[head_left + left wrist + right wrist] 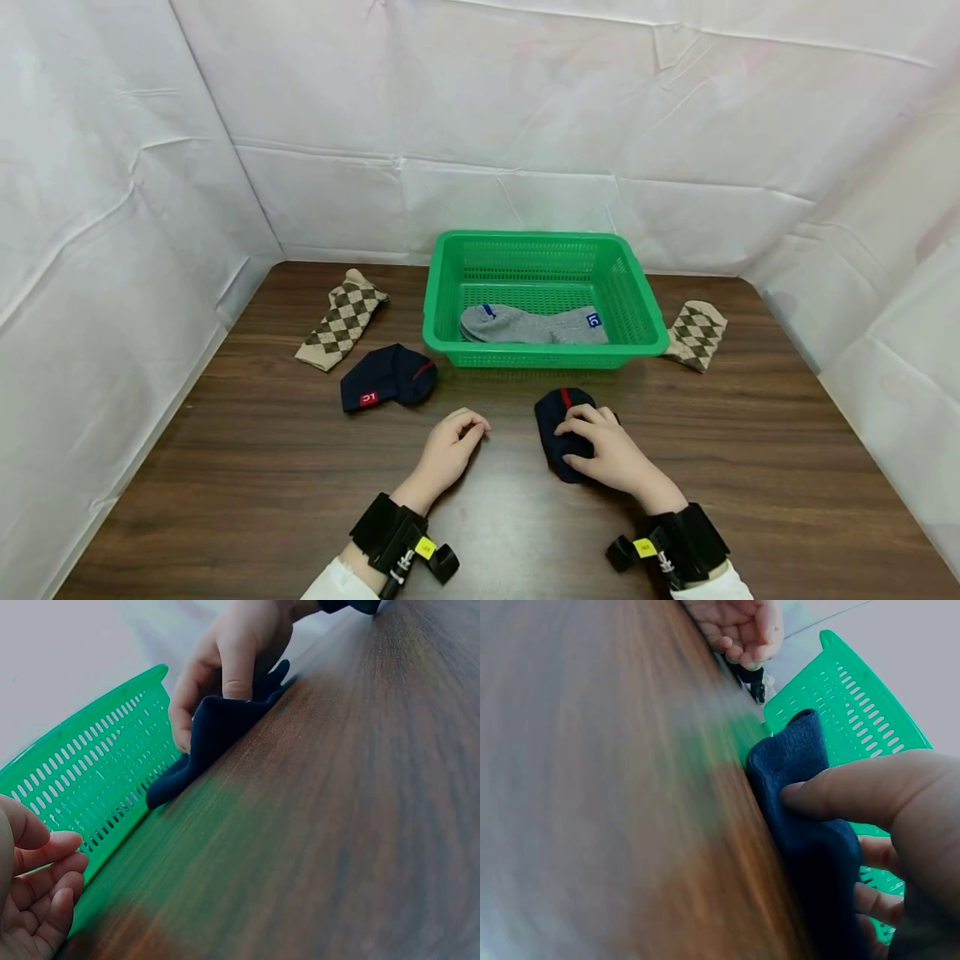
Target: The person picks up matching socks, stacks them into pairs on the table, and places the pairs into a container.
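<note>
My right hand [613, 454] grips a navy sock [551, 433] with a red stripe, which lies on the table in front of the basket. In the right wrist view the thumb [821, 796] presses one side of this sock [789, 761], with the other fingers along its far side. The left wrist view shows the sock [217, 739] bunched up between thumb and fingers. My left hand [448, 454] rests on the table to the left, loosely curled and holding nothing. Another navy sock [390, 379] with a red label lies beyond it to the left.
A green plastic basket [536, 358] stands at the back of the wooden table, with grey socks [528, 325] inside. One checkered sock [341, 321] lies left of it; another checkered sock [697, 335] lies against its right side. White sheeting [487, 100] encloses the back and sides.
</note>
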Demonstrator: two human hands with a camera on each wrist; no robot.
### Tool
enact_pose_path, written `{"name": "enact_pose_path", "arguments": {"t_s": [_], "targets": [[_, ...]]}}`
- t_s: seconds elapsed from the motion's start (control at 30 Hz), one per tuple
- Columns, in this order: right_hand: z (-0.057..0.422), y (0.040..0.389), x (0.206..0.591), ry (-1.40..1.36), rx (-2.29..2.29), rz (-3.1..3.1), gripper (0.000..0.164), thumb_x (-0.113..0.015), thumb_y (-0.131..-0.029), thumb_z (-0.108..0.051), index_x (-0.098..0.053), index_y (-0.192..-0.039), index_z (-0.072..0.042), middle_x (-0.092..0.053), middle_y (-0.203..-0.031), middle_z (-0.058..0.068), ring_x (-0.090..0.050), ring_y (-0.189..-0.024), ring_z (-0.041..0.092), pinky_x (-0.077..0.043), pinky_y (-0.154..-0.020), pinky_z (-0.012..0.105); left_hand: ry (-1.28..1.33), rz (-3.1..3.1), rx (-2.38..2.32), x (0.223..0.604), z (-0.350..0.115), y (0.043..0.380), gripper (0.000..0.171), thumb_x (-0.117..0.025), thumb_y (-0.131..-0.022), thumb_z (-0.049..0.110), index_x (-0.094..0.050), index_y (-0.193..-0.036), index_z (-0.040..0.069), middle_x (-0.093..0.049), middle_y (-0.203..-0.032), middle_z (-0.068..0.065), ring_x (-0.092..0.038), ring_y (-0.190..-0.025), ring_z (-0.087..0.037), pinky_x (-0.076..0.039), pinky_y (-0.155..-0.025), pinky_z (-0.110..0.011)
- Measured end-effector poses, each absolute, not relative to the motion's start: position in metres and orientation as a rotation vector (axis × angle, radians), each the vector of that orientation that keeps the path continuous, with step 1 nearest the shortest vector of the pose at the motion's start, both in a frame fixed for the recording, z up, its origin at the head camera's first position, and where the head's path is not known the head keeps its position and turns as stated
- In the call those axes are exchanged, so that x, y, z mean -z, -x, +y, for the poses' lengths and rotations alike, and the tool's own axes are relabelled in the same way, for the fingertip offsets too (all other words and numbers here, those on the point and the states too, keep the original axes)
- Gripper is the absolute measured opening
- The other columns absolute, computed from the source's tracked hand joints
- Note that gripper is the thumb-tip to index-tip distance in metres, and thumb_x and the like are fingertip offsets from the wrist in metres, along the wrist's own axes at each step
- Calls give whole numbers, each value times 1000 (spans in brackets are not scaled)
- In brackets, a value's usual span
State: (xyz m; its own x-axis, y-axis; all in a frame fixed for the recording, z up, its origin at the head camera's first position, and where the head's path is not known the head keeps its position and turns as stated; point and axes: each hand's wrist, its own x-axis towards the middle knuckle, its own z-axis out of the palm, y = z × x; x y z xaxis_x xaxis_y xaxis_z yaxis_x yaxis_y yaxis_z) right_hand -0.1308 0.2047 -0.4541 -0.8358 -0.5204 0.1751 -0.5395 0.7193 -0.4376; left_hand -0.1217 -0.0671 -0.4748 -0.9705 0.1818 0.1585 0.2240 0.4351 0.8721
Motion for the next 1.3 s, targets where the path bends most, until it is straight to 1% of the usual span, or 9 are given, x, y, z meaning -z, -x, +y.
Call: {"name": "enact_pose_path", "arguments": {"t_s": [0.33,0.57,0.67,0.77,0.87,1.0,1.07,1.17,1.3], "targets": [[193,128,463,-883,-886,-2799,30,-75,-77,-9,-68,-104,-19,-56,-119,6,-44,-99,20,-37,-83,42,375,-2612,1581,477,-69,124,16,-53,-97,14,-69,-93,13,-64,-93,3,-55,-80,-10,-45,-73,-25],[190,129,469,-824,-1038,-2669,26,-73,-78,-5,-68,-101,-16,-58,-117,7,-46,-103,22,-39,-84,43,363,-2623,1585,475,-69,124,16,-53,-96,13,-69,-93,14,-64,-92,4,-55,-78,-10,-44,-72,-25],[193,132,470,-661,-1133,-2554,22,-70,-78,2,-68,-96,-11,-60,-115,11,-46,-104,25,-39,-82,39,364,-2627,1585,475,-69,123,16,-53,-96,13,-69,-92,14,-64,-92,4,-55,-78,-10,-44,-73,-25],[200,134,468,-397,-1155,-2506,18,-65,-78,4,-68,-93,-5,-60,-112,16,-44,-103,30,-35,-81,39,364,-2627,1584,476,-68,123,16,-54,-96,13,-69,-92,14,-64,-92,4,-54,-78,-9,-44,-72,-25],[206,133,465,-134,-1101,-2604,17,-63,-81,-3,-67,-97,-1,-58,-114,20,-42,-102,34,-33,-81,43,361,-2624,1583,476,-67,123,15,-54,-96,13,-69,-92,14,-63,-91,5,-53,-76,-8,-44,-71,-24],[212,132,462,68,-1011,-2784,31,-64,-84,-18,-63,-109,0,-56,-114,22,-42,-102,36,-34,-84,47,352,-2615,1597,476,-66,124,15,-54,-96,12,-68,-93,13,-62,-91,5,-54,-78,-9,-44,-72,-25],[212,132,462,86,-956,-2835,39,-66,-83,-24,-61,-113,0,-56,-108,21,-43,-99,36,-35,-83,47,360,-2615,1616,476,-66,125,14,-54,-96,12,-67,-97,12,-62,-95,3,-57,-84,-11,-46,-75,-26],[210,134,464,51,-876,-2884,44,-70,-79,-27,-60,-114,-1,-55,-96,15,-44,-90,33,-34,-78,45,392,-2612,1741,478,-65,126,18,-52,-97,12,-63,-110,7,-63,-108,-6,-62,-98,-19,-50,-83,-30],[202,132,468,-64,-832,-2878,36,-74,-78,-25,-63,-105,-4,-53,-87,9,-43,-81,27,-32,-74,42,454,-2573,2016,480,-64,126,30,-46,-99,12,-49,-127,-1,-56,-126,-19,-60,-111,-29,-49,-91,-31]]}}
